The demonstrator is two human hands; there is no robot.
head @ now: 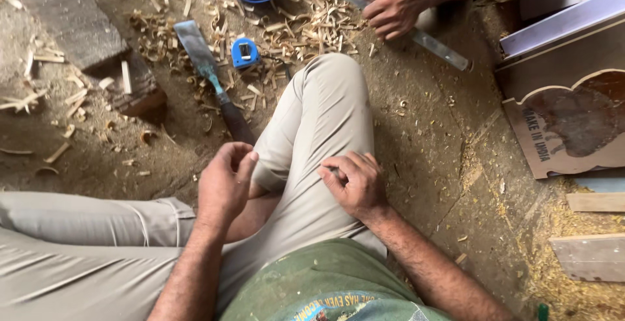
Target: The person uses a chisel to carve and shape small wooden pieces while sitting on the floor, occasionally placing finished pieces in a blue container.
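Sitting cross-legged on the floor (430, 165), you are resting both hands on your bent knee (319, 119). Your left hand (224, 181) is curling loosely, its fingers (242, 162) folded toward the thumb; whether they are pinching something small, I cannot tell. Your right hand (355, 181) is lying palm-down on the trouser cloth, fingers bent and closed on nothing that shows.

The chisel (211, 80) is lying just beyond your left fingers, its dark handle (237, 124) pointing back at them and the broad blade aimed away among the wood shavings (299, 31). If you are picking it up, be taking it by the handle, wrist straight, keeping the edge turned away from your leg. A blue tape measure (245, 52) is sitting further out past the blade.

Your forearms are angling inward from either side, elbows low. Beyond your right fingers, another person's hand (390, 8) is gripping a flat metal blade (416, 34).
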